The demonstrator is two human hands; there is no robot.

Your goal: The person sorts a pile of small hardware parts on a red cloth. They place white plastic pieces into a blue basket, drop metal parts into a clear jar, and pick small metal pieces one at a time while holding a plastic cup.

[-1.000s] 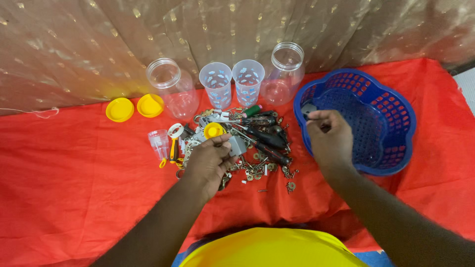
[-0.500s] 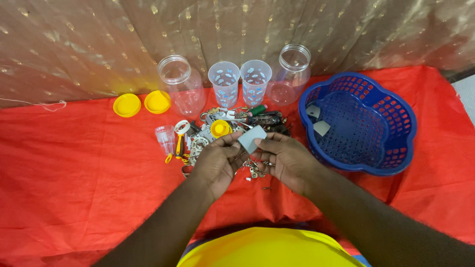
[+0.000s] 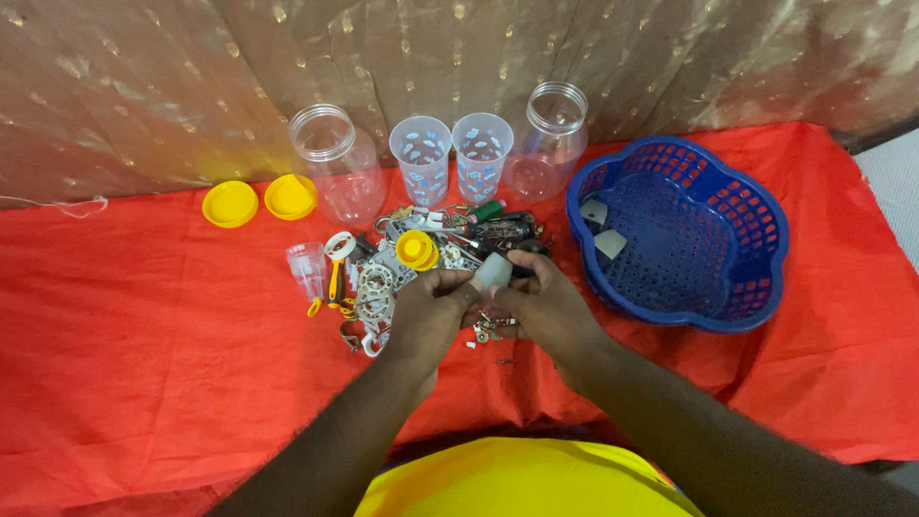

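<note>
Both hands meet over a pile of small metal parts and tools [image 3: 450, 251] on a red cloth [image 3: 144, 354]. A small pale grey piece [image 3: 494, 271] is pinched between the fingers of my left hand [image 3: 428, 316] and my right hand [image 3: 538, 304], just above the pile's near edge. Inside the pile lie a yellow cap [image 3: 416, 249] and a green-handled tool [image 3: 486, 211]. To the right stands a blue perforated plastic basket [image 3: 728, 278] with two pale grey pieces [image 3: 603, 230] inside it.
Two clear plastic jars [image 3: 335, 158] [image 3: 550, 134] and two clear patterned cups [image 3: 421, 158] [image 3: 481, 153] stand behind the pile. Two yellow lids [image 3: 258, 201] lie at the back left. A small clear cup [image 3: 306, 266] sits left of the pile. A shiny curtain hangs behind.
My right hand came back from the blue basket to the pile. It joined my left hand on a pale grey piece, and both hands now hold it slightly lower.
</note>
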